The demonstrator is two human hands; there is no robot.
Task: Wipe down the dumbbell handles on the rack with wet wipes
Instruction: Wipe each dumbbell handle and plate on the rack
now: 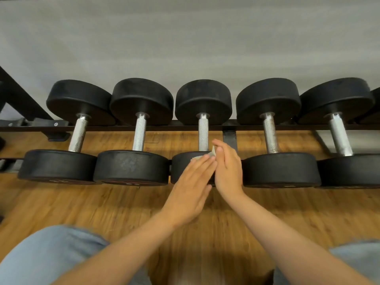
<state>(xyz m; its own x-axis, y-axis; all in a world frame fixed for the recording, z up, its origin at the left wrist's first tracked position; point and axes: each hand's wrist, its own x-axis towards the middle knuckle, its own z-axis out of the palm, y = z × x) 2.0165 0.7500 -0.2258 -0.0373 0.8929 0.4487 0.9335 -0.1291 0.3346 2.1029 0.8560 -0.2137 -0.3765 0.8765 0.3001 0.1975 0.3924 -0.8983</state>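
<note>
Five black dumbbells lie side by side across the rack (229, 127), each with a knurled silver handle. Both my hands meet over the near head of the middle dumbbell (181, 167), just below its handle (203, 132). A small greyish wet wipe (200, 157) sits between them. My left hand (191, 186) lies flat with straight fingers pressed on the wipe. My right hand (226, 167) stands on edge beside it, and its thumb appears to pinch the wipe's upper corner. Most of the wipe is hidden by the fingers.
Other handles stand at far left (78, 133), left (140, 131), right (270, 133) and far right (339, 136). A grey wall rises behind the rack. Wooden floor (102, 204) lies under and in front of it. My knees in light jeans (47, 256) are at the bottom.
</note>
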